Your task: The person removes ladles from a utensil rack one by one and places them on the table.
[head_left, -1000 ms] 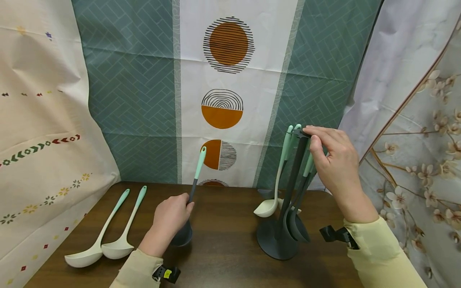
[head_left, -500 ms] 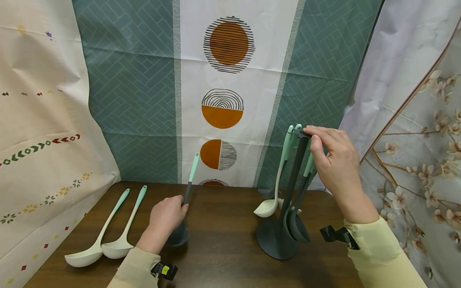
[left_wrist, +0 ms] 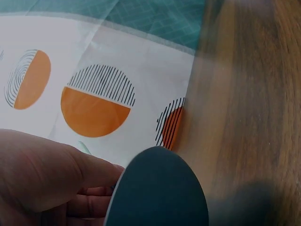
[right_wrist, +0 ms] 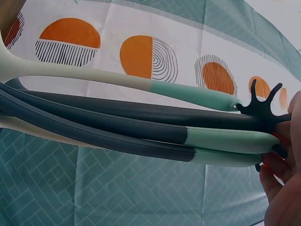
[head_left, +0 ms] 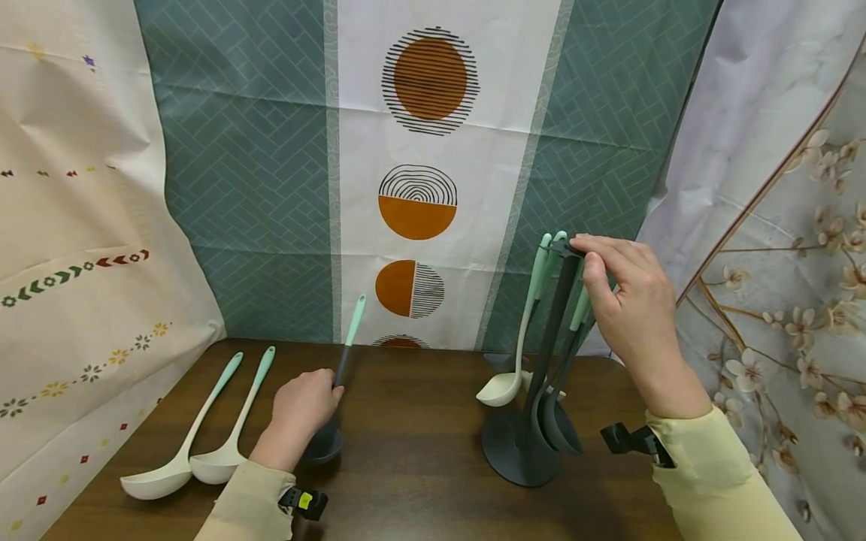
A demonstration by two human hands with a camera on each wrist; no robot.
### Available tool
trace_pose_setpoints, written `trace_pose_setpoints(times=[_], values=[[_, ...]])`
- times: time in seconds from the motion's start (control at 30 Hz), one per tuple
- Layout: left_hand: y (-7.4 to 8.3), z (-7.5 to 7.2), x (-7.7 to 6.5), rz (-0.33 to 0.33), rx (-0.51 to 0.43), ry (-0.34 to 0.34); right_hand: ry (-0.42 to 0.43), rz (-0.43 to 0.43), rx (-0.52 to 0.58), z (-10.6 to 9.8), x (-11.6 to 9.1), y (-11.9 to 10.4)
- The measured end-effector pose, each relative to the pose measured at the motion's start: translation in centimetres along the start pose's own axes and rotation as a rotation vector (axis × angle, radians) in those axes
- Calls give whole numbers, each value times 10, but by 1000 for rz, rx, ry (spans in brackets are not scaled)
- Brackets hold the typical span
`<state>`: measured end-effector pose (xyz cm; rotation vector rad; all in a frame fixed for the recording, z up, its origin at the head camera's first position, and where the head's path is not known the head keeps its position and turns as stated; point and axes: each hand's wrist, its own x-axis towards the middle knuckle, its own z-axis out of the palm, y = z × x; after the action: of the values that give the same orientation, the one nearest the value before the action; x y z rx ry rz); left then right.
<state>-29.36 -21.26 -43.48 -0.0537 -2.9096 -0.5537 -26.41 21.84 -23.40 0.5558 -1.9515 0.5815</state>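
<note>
My left hand [head_left: 306, 409] grips the dark grey shaft of a ladle [head_left: 355, 321] with a mint handle end. Its bowl [head_left: 323, 443] hangs low over the table, and whether it touches the wood is hard to tell. In the left wrist view a dark rounded shape [left_wrist: 160, 188] fills the foreground beside the thumb. At right, my right hand [head_left: 632, 312] holds the hooked top [right_wrist: 263, 115] of a dark grey utensil stand [head_left: 521, 460]. From its hooks hang a cream ladle [head_left: 501, 389], dark ladles [head_left: 561, 430] and other mint-handled utensils, partly hidden.
Two cream ladles with mint handles lie side by side at the table's left, a left one [head_left: 157, 482] and a right one [head_left: 218, 464]. The brown wooden table [head_left: 419, 451] reaches back to a patterned cloth [head_left: 419, 120]. Fabric also hangs at both sides.
My left hand has moved left and slightly down with the dark ladle over the last second. My right hand and the stand have stayed put.
</note>
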Motion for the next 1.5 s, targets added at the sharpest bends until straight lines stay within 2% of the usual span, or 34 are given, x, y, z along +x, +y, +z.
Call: trace_pose_setpoints(times=[0.57, 1.03, 1.5], values=[[-25, 3, 3, -80, -13, -79, 16, -12, 6, -1, 1, -1], [-36, -2, 1, -133, 25, -93, 16, -2, -1, 0, 0, -1], [-53, -3, 2, -153, 36, -89, 22, -5, 4, 0, 0, -1]])
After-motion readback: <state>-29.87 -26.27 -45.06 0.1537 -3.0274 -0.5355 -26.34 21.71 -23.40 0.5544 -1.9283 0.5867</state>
